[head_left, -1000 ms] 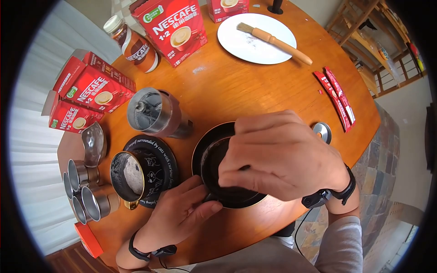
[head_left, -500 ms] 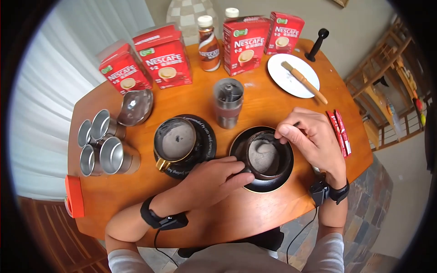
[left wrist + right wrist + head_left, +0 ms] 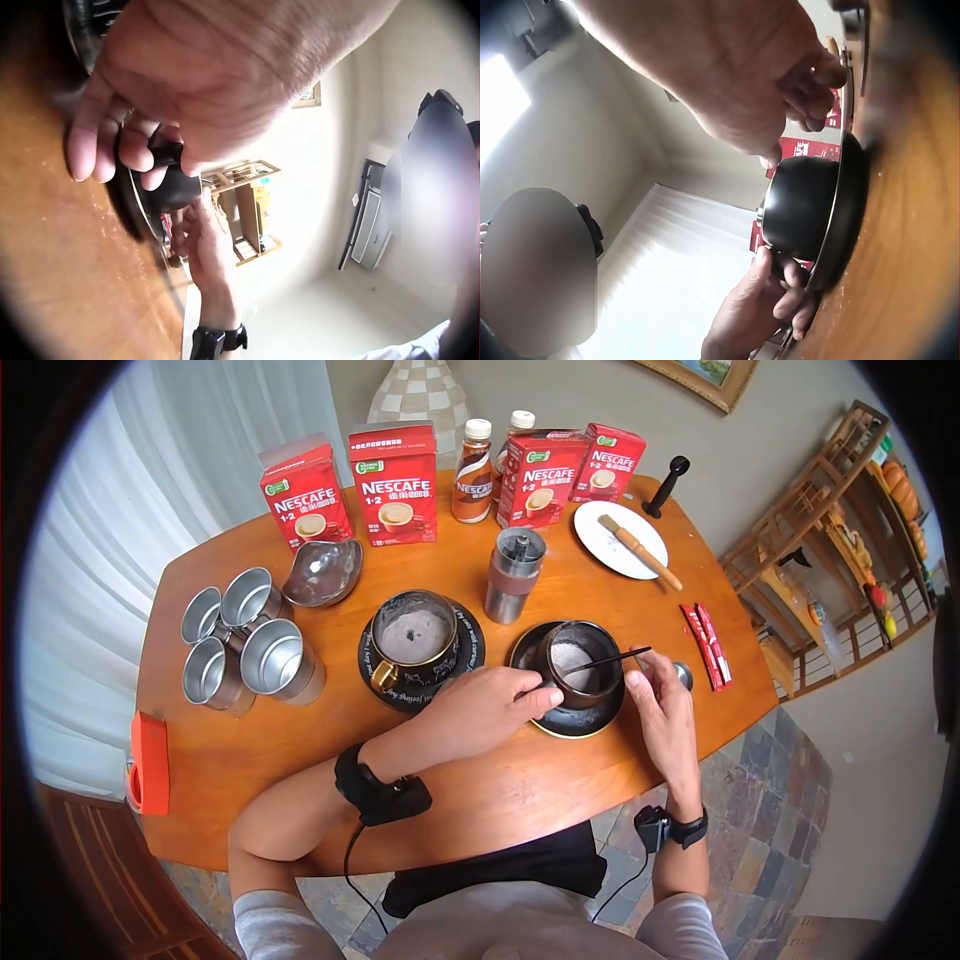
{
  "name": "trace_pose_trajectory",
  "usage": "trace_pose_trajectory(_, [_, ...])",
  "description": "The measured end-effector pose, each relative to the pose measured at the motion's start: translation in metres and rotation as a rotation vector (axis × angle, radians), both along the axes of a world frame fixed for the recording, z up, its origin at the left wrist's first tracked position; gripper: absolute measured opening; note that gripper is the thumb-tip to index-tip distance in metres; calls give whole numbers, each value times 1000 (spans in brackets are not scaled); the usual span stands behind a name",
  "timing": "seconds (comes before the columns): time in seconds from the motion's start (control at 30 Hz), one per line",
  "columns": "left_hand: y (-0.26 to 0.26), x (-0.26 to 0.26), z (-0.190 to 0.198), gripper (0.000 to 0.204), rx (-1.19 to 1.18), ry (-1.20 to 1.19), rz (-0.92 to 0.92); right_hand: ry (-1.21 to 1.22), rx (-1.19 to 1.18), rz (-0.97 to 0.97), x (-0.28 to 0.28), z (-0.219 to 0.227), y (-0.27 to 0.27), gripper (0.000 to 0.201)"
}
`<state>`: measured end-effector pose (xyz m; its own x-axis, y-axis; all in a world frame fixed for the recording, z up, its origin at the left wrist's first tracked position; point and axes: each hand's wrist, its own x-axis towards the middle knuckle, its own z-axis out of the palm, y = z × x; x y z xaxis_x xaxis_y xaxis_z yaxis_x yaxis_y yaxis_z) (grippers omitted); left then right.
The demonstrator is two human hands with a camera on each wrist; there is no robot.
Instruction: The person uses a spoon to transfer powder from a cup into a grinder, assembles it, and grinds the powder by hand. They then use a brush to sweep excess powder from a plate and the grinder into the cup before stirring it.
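Note:
A dark cup (image 3: 580, 660) with pale grey contents stands on a black saucer (image 3: 556, 724). My left hand (image 3: 485, 710) grips its black handle (image 3: 166, 155) between thumb and fingers. A thin black rod (image 3: 622, 657) slants out of the cup over its right rim; its lower end is hidden inside. Beside that rim is my right hand (image 3: 664, 710), fingers relaxed, the thumb tip right at the cup's edge. To the left, a second black cup with a gold handle (image 3: 384, 676) sits on a lettered black saucer (image 3: 470, 642).
Behind the cups stands a coffee grinder (image 3: 515, 575). Several metal cups (image 3: 270, 660) and a glassy bowl (image 3: 323, 572) are on the left. Red Nescafe boxes (image 3: 395, 490) line the back, near a white plate (image 3: 600, 545) bearing a wooden brush (image 3: 640, 550). Red sachets (image 3: 707, 645) lie right.
My right hand has drawn back from above the cup to its right side, and its pinch on the rod has loosened. The left hand stays at the handle. The head view has shifted and widened.

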<state>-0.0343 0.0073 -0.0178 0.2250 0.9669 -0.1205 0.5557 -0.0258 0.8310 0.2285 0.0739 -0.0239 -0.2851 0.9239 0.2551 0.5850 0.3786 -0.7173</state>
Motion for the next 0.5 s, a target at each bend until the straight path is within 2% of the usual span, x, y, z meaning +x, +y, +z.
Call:
trace_pose_trajectory(0.13, [-1,-1,8,43,-40,62,-15,184,-109,10,9,-9,-39,36])
trace_pose_trajectory(0.23, [-6,-2,10,37,-108,6,-32,340,-160,16,7,-26,-59,29])
trace_pose_trajectory(0.3, [-9,-1,13,33,-67,-8,-37,434,-169,-9,5,-48,-59,26])
trace_pose_trajectory(0.37, [-9,5,10,27,-21,55,0,383,-167,-54,4,-41,-61,22])
trace_pose_trajectory(0.43, [-9,11,6,22,73,145,29,370,-44,-24,2,-46,-59,20])
trace_pose_trajectory(0.5, [-8,18,4,27,71,105,102,323,-10,-16,2,-43,-60,19])
